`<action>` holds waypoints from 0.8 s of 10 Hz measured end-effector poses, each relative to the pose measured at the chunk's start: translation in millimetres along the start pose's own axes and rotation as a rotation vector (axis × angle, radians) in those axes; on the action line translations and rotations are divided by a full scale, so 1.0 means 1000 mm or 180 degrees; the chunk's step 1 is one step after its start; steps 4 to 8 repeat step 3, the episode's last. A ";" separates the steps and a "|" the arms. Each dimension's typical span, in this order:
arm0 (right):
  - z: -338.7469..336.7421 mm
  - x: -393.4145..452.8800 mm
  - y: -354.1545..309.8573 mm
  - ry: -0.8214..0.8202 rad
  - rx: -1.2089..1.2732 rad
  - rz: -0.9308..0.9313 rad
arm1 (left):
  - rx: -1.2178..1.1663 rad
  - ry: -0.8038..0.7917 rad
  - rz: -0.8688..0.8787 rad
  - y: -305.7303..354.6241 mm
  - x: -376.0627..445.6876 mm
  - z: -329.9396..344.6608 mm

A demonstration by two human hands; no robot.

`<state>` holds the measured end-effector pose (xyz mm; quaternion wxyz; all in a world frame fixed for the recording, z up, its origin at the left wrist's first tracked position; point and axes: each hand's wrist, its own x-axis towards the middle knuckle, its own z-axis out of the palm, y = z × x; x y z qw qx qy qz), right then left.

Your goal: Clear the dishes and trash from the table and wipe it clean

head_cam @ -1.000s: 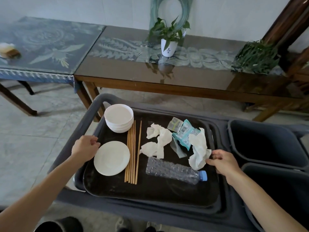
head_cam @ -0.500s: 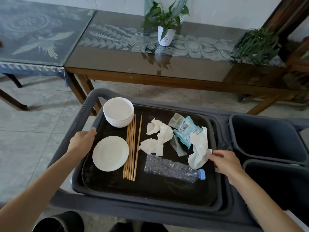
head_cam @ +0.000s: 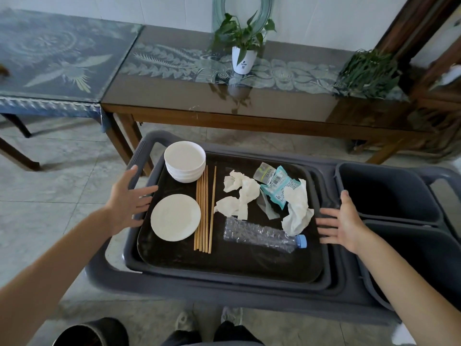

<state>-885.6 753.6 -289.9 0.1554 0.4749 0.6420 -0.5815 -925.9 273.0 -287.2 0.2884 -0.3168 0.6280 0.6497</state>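
White: one plate (head_cam: 175,217), one bowl stack (head_cam: 184,161), three tissues (head_cam: 239,193).

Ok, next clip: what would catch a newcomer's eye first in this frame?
The loaded black tray on the grey cart: stacked white bowls at its far left, a white plate nearer, chopsticks beside them, crumpled tissues and a crushed plastic bottle to the right. The left hand and right hand spread open at either side.
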 end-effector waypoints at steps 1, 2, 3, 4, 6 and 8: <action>0.006 -0.013 0.001 0.0065 0.0001 -0.0171 | 0.0322 0.0061 0.0099 0.002 -0.015 0.009; 0.013 -0.030 0.001 0.0082 -0.0152 -0.0384 | 0.0800 0.0108 0.0201 0.005 -0.024 0.024; 0.020 -0.043 0.002 0.0304 -0.0332 -0.0743 | 0.1160 -0.0074 0.0469 0.012 -0.032 0.041; 0.020 -0.043 0.002 0.0304 -0.0332 -0.0743 | 0.1160 -0.0074 0.0469 0.012 -0.032 0.041; 0.020 -0.043 0.002 0.0304 -0.0332 -0.0743 | 0.1160 -0.0074 0.0469 0.012 -0.032 0.041; 0.020 -0.043 0.002 0.0304 -0.0332 -0.0743 | 0.1160 -0.0074 0.0469 0.012 -0.032 0.041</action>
